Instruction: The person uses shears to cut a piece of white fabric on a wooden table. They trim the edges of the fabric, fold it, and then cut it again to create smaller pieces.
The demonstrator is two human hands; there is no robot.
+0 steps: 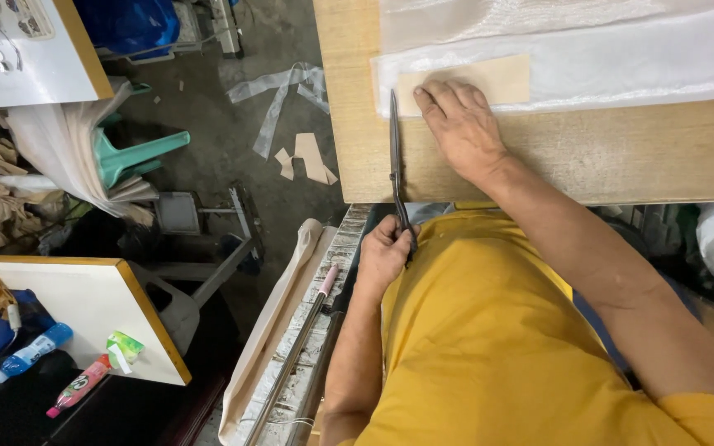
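Observation:
My left hand [383, 252] grips the handles of long dark scissors [394, 157] at the near edge of the wooden table [621, 157]. The blades point away from me along the left end of a tan paper piece [506, 78]. My right hand [460, 124] lies flat, palm down, on that tan piece and presses it onto white sheer fabric [621, 58] spread across the table. The scissor tip sits just left of my right fingertips. I cannot tell whether the blades are apart.
Strips of white fabric [291, 91] and tan scraps [311, 157] lie on the floor to the left. A green plastic stool [134, 157] stands further left. A white table [84, 306] at lower left holds a blue bottle [30, 353] and a pink tube [80, 386]. A pink-handled rod [326, 281] lies beside my left arm.

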